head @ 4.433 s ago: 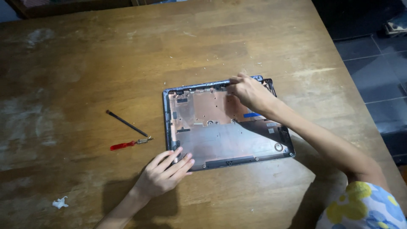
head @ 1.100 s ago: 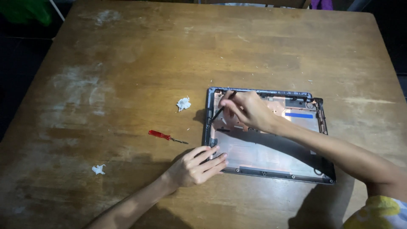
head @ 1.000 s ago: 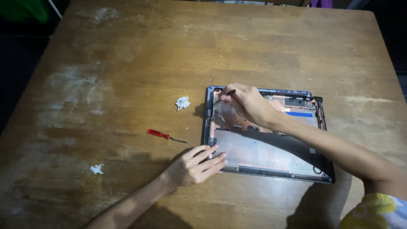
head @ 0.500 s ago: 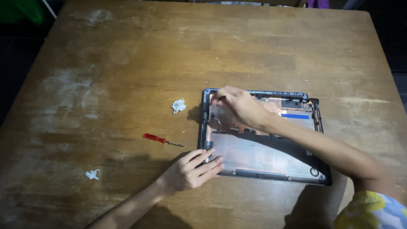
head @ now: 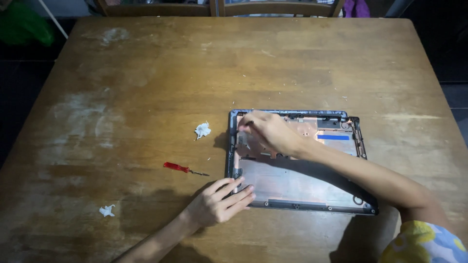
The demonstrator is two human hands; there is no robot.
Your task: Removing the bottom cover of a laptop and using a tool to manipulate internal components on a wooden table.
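Left hand [head: 217, 204] lies flat, fingers spread, on the laptop shell [head: 297, 185] — right hand's [head: 270, 132] grip unclear.

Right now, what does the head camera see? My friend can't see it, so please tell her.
A person's right hand reaches into an opened laptop shell on a wooden table, while the left hand presses its near left corner. A small red screwdriver and two white paper scraps lie to the left.

We see our left hand [head: 217, 204] and forearm bare, no ring, watch or band showing; our right hand [head: 270, 134] and arm bare too; at the right shoulder, a short sleeve [head: 421, 243] patterned yellow, blue and white.
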